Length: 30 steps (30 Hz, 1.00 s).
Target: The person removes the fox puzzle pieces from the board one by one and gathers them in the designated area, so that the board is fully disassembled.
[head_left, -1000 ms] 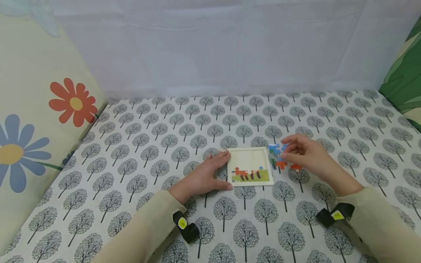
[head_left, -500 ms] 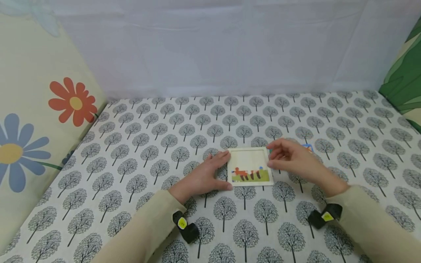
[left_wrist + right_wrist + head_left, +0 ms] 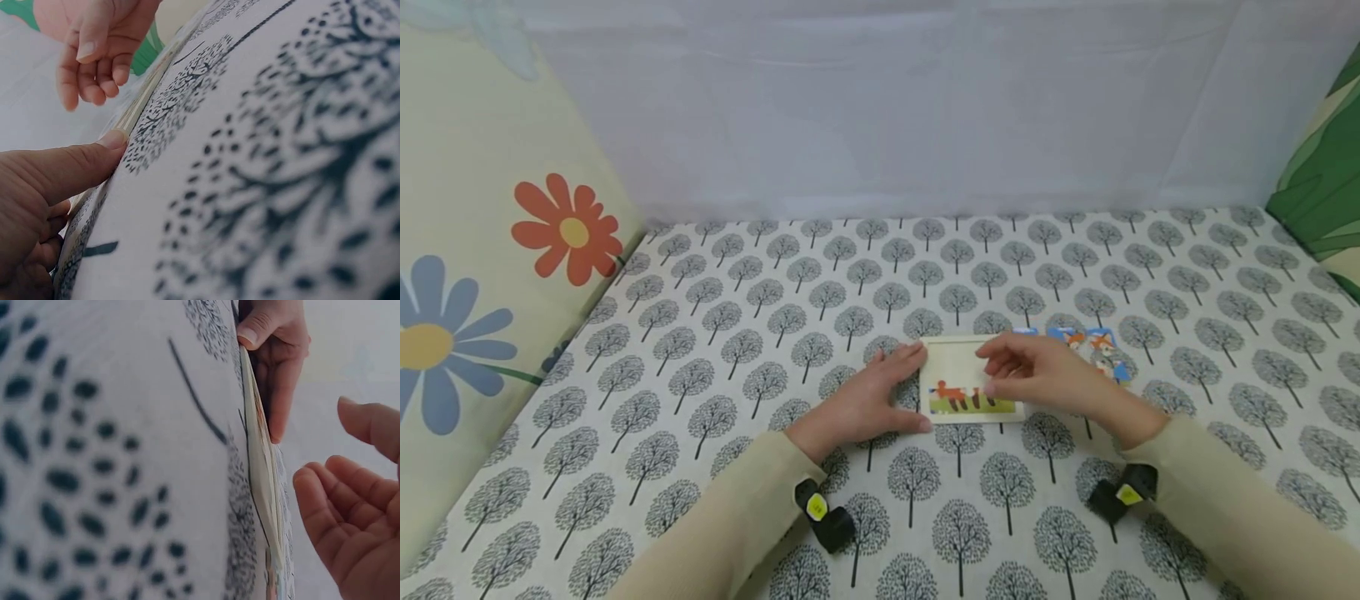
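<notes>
A pale square jigsaw tray (image 3: 951,357) lies on the tablecloth; along its near part run assembled pieces (image 3: 953,398) with orange, brown and green print. My left hand (image 3: 861,404) rests at the tray's left side, its index finger near the far corner and its thumb touching the near corner. Above the tray's right half hovers my right hand (image 3: 1047,377), covering part of it. In the right wrist view, thumb and fingers of that right hand (image 3: 353,512) are apart, with nothing visible between them.
Loose jigsaw pieces (image 3: 1103,343) with fox and blue prints lie right of the tray, partly hidden by the right hand. A tree-print cloth (image 3: 760,333) covers the table. A white curtain (image 3: 880,108) stands behind, with flower-printed panels (image 3: 445,150) at the left.
My right hand has moved left from the loose pieces to over the tray, uncovering fox-print pieces at the right. My left hand and the tray have stayed in place.
</notes>
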{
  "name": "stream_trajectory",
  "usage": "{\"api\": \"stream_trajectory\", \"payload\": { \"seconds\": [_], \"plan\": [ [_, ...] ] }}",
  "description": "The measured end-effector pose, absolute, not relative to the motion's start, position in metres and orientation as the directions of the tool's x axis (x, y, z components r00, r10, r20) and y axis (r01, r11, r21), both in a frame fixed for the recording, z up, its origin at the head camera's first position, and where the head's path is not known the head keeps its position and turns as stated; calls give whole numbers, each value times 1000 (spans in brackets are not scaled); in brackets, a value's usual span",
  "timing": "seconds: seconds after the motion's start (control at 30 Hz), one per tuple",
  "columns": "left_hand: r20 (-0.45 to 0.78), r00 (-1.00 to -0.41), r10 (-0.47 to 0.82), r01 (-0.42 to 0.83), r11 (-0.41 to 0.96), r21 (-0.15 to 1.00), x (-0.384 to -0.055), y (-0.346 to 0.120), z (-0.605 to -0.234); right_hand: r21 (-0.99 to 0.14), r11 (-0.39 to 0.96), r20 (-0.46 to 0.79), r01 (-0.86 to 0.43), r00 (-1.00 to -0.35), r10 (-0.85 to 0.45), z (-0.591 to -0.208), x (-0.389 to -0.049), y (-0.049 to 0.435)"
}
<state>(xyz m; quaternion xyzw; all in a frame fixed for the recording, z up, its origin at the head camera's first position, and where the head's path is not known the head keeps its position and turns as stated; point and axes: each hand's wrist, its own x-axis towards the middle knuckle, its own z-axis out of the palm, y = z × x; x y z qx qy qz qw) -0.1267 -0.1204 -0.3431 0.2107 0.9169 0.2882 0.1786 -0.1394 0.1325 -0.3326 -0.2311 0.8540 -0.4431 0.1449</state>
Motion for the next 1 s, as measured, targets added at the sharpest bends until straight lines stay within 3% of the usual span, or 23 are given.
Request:
{"api": "stream_trajectory", "payload": {
  "seconds": [0.53, 1.0],
  "plan": [
    [-203, -849, 488, 285, 746, 602, -127, -120, -344, -761, 577, -127, -297, -804, -580, -333, -142, 109],
    [-198, -844, 498, 288, 734, 615, -127, -121, -343, -638, 634, -102, -437, -768, -632, -331, -146, 87]
  ]
}}
